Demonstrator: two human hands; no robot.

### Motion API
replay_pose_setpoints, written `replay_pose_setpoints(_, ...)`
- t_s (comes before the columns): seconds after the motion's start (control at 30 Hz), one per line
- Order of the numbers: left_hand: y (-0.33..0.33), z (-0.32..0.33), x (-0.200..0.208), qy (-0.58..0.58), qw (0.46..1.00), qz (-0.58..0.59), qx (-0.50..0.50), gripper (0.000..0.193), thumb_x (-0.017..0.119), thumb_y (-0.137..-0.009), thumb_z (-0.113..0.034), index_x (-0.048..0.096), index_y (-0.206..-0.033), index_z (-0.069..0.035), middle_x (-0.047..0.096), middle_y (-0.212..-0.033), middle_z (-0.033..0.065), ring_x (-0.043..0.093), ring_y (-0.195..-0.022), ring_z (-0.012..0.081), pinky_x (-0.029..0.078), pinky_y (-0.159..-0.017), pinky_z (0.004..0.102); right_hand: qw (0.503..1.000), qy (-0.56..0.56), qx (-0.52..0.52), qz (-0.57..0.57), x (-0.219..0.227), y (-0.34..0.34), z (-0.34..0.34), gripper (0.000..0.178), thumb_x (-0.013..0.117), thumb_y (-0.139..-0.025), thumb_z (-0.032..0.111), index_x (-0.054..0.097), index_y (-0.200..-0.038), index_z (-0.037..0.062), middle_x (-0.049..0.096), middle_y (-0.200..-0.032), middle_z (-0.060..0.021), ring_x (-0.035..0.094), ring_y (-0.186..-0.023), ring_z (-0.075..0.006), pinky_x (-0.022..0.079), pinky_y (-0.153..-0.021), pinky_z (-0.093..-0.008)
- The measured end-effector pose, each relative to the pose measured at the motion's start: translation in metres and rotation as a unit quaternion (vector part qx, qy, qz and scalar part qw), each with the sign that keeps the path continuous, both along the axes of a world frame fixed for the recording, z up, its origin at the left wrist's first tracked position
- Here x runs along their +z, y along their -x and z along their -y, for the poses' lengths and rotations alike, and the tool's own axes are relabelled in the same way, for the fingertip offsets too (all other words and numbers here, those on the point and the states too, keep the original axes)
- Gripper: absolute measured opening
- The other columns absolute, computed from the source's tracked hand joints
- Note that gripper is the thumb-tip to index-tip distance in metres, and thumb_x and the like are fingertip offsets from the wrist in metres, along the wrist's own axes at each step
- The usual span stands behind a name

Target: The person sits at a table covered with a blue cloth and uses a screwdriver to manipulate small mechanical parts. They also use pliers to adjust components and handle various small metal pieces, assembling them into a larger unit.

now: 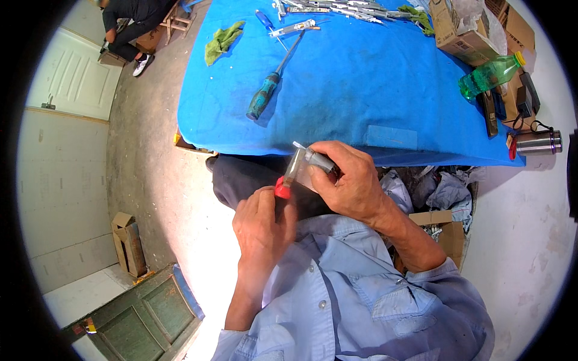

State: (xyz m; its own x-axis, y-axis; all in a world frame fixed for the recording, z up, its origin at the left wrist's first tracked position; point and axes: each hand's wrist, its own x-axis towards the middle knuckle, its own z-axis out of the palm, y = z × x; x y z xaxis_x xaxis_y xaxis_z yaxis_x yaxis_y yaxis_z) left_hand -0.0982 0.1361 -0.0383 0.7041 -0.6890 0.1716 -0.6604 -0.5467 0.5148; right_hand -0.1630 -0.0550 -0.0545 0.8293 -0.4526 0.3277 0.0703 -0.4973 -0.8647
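Note:
Above my lap, just off the table's near edge, both hands are close together. My left hand (263, 219) is closed, its fingers pinching a bright red piece (282, 188). A narrow, silvery, partly see-through strip (295, 165) rises from that red piece toward my other hand. My right hand (352, 180) is curled round a grey, rounded metal-looking piece (320, 161), with thumb and forefinger against it. The strip and the grey piece touch or overlap; how they join is hidden by the fingers. The exact kind of either cannot be made out.
A blue-covered table (343, 90) bears a teal-handled screwdriver (263, 96), a blue-handled tool (265, 21), a green cloth (223, 43) and several metal parts (355, 9). To the right are a green bottle (490, 75), a steel flask (537, 143) and a carton (460, 39). Another person (135, 24) sits far left.

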Motion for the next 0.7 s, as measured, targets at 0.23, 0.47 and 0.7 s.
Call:
replay_pose_setpoints(0.23,0.01,0.002,-0.006,0.088,0.987,-0.121,0.06,0.046,0.079,-0.086,-0.008,0.059,-0.127,0.002,0.069,-0.104,0.0206,0.071,-0.093,0.0338,0.056,-0.084,0.0418,1.0,-0.018,0.017,-0.015,0.004,0.0,0.001,0.023,0.073,-0.088,0.005,0.07,-0.111,0.0011,0.069,-0.088,-0.015,0.069,-0.069,-0.0294,0.054,-0.063,-0.0396)
replay_pose_setpoints(0.47,0.002,-0.004,-0.008,0.081,0.979,-0.188,-0.024,0.064,0.077,-0.086,-0.009,0.051,-0.143,0.003,0.066,-0.123,0.0232,0.068,-0.108,0.0372,0.054,-0.095,0.0429,1.0,-0.009,0.017,0.002,-0.002,-0.001,0.0,0.024,0.073,-0.089,0.005,0.071,-0.113,0.0003,0.068,-0.088,-0.0143,0.067,-0.067,-0.0283,0.054,-0.062,-0.0391)
replay_pose_setpoints(0.7,0.002,-0.003,-0.008,0.079,0.952,-0.296,0.006,0.059,0.067,-0.09,-0.007,0.051,-0.146,0.0,0.067,-0.124,0.0144,0.066,-0.099,0.0214,0.053,-0.092,0.036,0.999,-0.021,0.022,-0.008,0.0,0.001,0.0,0.023,0.073,-0.09,0.005,0.071,-0.113,0.0,0.067,-0.086,-0.0138,0.066,-0.066,-0.0266,0.052,-0.06,-0.0383)
